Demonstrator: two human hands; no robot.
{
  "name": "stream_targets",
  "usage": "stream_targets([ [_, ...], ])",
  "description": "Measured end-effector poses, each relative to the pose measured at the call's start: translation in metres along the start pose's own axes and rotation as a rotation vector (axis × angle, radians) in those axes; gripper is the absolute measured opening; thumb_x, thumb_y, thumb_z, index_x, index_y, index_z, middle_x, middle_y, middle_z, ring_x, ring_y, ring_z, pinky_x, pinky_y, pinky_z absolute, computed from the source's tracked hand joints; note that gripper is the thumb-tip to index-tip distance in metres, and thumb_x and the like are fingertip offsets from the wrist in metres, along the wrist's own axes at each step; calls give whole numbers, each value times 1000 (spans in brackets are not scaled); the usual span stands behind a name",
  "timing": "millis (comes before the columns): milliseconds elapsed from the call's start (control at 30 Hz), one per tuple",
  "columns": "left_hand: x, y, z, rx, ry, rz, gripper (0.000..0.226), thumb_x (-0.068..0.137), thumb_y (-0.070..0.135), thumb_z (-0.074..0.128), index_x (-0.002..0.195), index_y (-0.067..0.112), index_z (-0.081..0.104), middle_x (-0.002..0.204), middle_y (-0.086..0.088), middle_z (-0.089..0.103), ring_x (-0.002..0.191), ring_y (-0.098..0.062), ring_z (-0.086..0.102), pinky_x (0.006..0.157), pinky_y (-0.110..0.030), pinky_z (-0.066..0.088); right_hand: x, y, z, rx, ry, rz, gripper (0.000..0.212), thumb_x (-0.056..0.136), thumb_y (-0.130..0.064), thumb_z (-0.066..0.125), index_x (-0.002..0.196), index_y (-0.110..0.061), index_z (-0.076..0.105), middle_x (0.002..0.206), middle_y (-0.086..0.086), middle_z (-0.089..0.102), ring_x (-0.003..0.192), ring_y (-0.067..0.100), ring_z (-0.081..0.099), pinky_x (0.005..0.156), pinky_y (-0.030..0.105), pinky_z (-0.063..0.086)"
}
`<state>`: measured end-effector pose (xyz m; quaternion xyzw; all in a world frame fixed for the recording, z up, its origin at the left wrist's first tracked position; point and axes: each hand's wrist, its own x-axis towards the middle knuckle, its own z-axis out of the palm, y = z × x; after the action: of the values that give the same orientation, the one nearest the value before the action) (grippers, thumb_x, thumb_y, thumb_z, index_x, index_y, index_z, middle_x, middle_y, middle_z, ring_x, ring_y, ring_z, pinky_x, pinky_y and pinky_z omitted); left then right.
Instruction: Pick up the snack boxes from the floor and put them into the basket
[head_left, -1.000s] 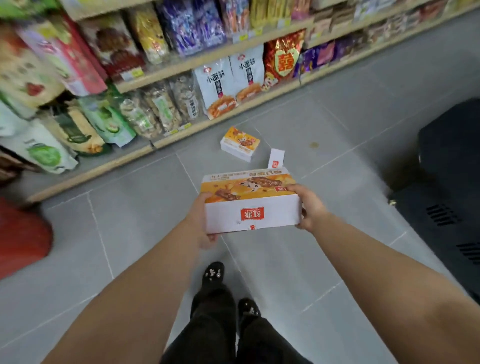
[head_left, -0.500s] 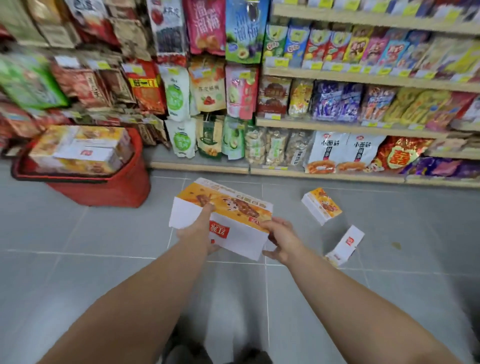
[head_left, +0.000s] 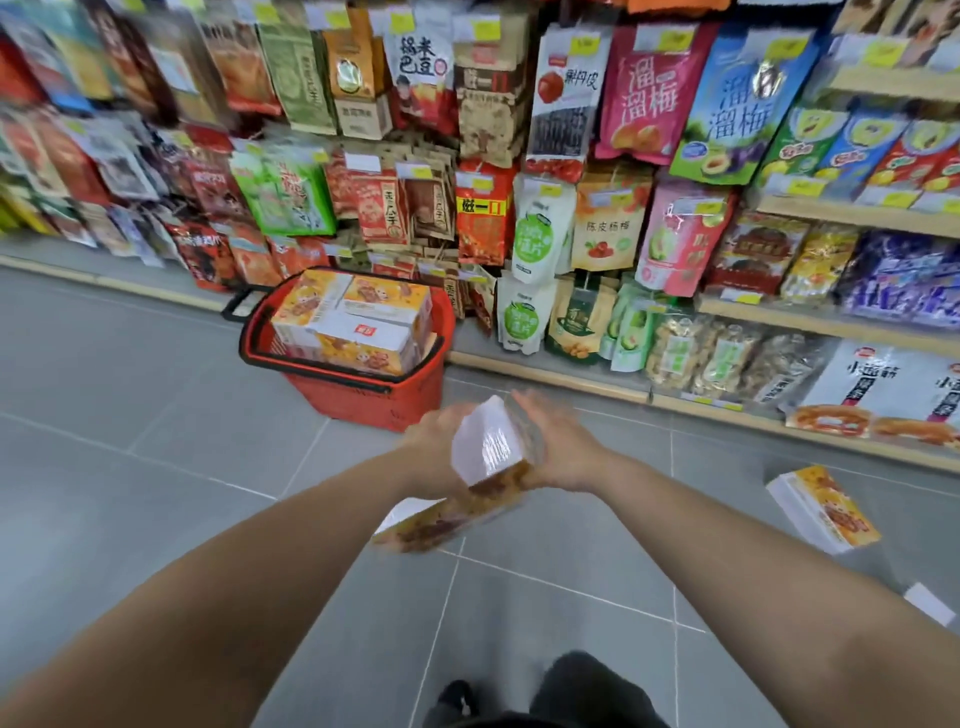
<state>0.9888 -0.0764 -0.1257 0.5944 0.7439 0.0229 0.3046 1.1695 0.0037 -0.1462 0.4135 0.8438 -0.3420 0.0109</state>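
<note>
A snack box (head_left: 487, 451), white on its upper face and orange with printed food on its lower part, is held off the grey tiled floor (head_left: 156, 426) between 2 hands, tilted steeply so that 1 corner points up and its long orange side runs down toward 7 o'clock; motion blur smears its print. The left hand (head_left: 434, 447) is against the box's left side, its fingers hidden behind the carton, so I cannot tell whether they curl round it. The right hand (head_left: 563, 449) presses the right side, its fingers (head_left: 530, 408) lying fairly straight up along the far edge, though blur softens them. From the held box, the red shopping basket (head_left: 363, 397) stands on the floor at 10 o'clock, near but apart, with its black handles folded down on the rim, and at least 3 matching orange-and-white boxes (head_left: 358, 322) piled in it above the rim. A second snack box (head_left: 823, 512) lies on the floor at 3 o'clock, well apart, and a small white carton (head_left: 930, 603) lies at 4 o'clock by the frame's edge. Behind the basket, store shelves (head_left: 810, 322) carry packed snack bags (head_left: 639, 93). A dark shoe (head_left: 457, 696) shows at 6 o'clock.
</note>
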Motion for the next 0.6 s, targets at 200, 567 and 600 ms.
stream_targets([
  [200,50,-64,-26,-43,-110,22,119,53,29,84,147,41,11,150,3,27,135,-24,32,106,-45,42,73,-22,-8,-29,-147,2,101,58,-29,87,142,-20,32,134,0,47,120,21,49,100,32,43],
  [567,185,-123,-125,-522,224,-233,59,89,29,62,143,26,40,143,3,49,125,-20,51,90,-27,47,298,-83,-70,-158,45,-60,97,48,-48,80,134,-27,40,123,-1,43,118,20,41,98,36,42],
  [600,192,-127,-134,-542,250,-251,51,92,30,58,141,27,43,142,4,51,123,-18,53,89,-26,47,314,-88,-73,-185,40,-56,99,48,-49,79,136,-26,38,127,-1,42,121,21,40,99,37,42],
])
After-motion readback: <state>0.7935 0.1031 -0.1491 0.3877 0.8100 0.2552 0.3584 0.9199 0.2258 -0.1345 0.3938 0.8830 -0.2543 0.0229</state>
